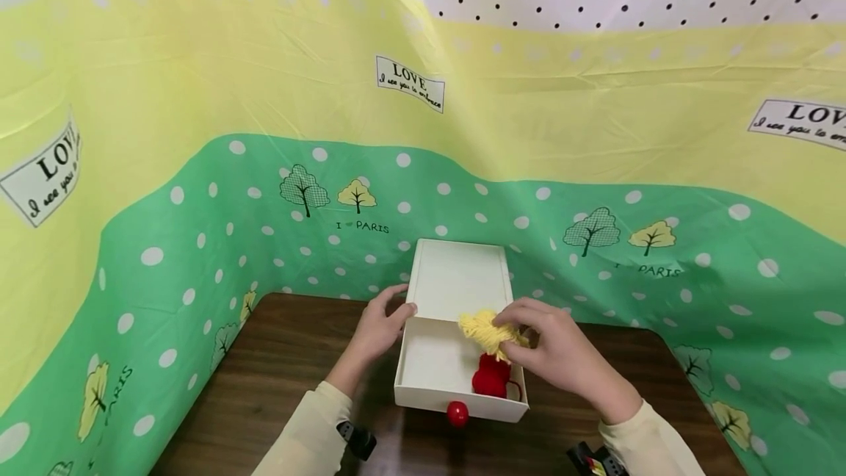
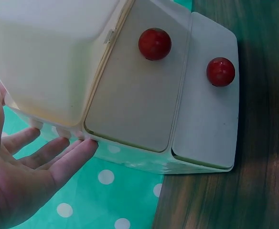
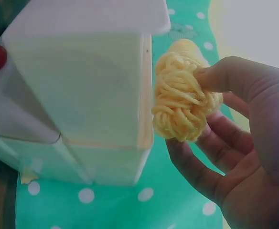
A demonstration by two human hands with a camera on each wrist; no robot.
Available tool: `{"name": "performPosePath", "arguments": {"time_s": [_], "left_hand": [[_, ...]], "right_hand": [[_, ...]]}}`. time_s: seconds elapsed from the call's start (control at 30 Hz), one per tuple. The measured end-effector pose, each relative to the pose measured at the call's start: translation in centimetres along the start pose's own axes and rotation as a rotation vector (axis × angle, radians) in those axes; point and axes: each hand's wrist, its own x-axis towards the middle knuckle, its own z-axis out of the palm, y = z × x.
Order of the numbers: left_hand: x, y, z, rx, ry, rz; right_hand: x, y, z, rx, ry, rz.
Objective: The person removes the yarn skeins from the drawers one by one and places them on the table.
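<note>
A small white cabinet (image 1: 459,278) stands on the table with its top drawer (image 1: 426,358) pulled out. My right hand (image 1: 555,347) pinches a bundle of yellow yarn (image 3: 180,95) between thumb and fingers, over the drawer's right side. Inside the drawer, against that side, is a bundle of red yarn (image 1: 490,379) with a loose strand. My left hand (image 1: 378,325) rests against the cabinet's left side, thumb near the top edge. In the left wrist view its nearly straight fingers (image 2: 75,162) touch the side wall.
A red round knob (image 1: 457,413) sticks out from the open drawer's front. Two lower drawers (image 2: 134,90) below it are closed, each with a red knob. The dark wooden table (image 1: 264,380) meets a green and yellow patterned cloth (image 1: 317,241) behind the cabinet.
</note>
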Motion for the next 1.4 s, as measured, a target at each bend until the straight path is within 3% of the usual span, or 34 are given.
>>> {"name": "performPosePath", "arguments": {"time_s": [0.37,0.7,1.03,1.4], "left_hand": [[0.2,-0.1,0.0,-0.008,-0.001,-0.009],[0.2,0.0,0.1,-0.002,-0.004,-0.018],[0.0,-0.1,0.1,0.006,0.002,-0.018],[0.0,-0.1,0.1,-0.011,-0.001,-0.012]], "right_hand": [[-1.2,2.6,-1.8,-0.082,0.070,0.055],[-2.7,4.3,-2.7,-0.071,0.107,0.125],[-4.3,6.7,-1.7,-0.105,0.100,0.198],[-5.7,8.9,0.1,-0.131,0.036,0.313]]}}
